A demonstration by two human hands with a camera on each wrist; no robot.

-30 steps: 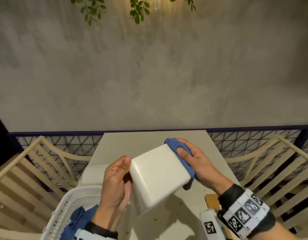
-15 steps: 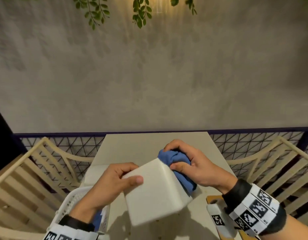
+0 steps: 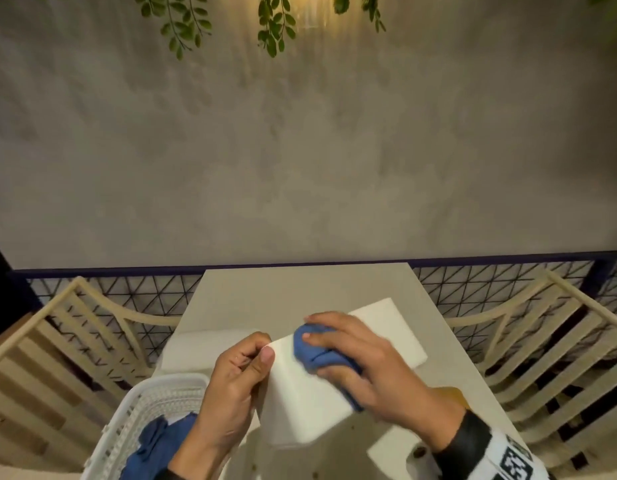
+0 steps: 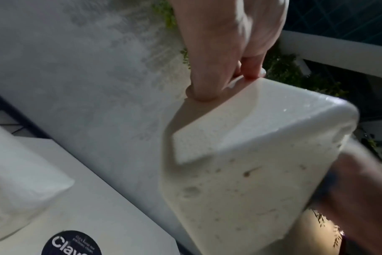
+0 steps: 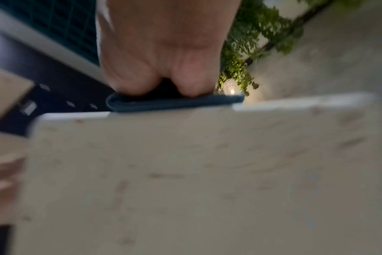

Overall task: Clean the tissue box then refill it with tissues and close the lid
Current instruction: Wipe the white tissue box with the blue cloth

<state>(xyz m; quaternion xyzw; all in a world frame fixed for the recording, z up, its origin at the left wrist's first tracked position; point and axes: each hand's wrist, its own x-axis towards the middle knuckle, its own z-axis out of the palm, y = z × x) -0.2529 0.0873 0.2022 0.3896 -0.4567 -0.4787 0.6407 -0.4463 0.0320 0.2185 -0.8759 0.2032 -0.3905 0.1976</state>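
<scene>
A white tissue box [image 3: 300,403] is held tilted above the table. My left hand [image 3: 262,351] grips its near-left end, thumb on the upper face. My right hand [image 3: 321,341] curls over a bunched blue cloth [image 3: 314,355] and presses it on the box's upper face. In the left wrist view my fingers [image 4: 218,77] pinch the box's [image 4: 251,155] edge, and brown specks mark its lower face. The right wrist view, blurred, shows the cloth [image 5: 175,103] on the speckled box's [image 5: 185,172] top edge.
A white tissue pack [image 3: 203,348] lies at the table's [image 3: 300,285] left. A white basket [image 3: 154,393] holding another blue cloth [image 3: 151,441] stands at the near left. A brown wooden piece [image 3: 452,396] and a white bottle top [image 3: 418,459] sit near right. Slatted chairs flank both sides.
The box has turned so a long face points up. My right hand slid the cloth from the far right edge onto that face. My left hand shifted its hold to the near-left end.
</scene>
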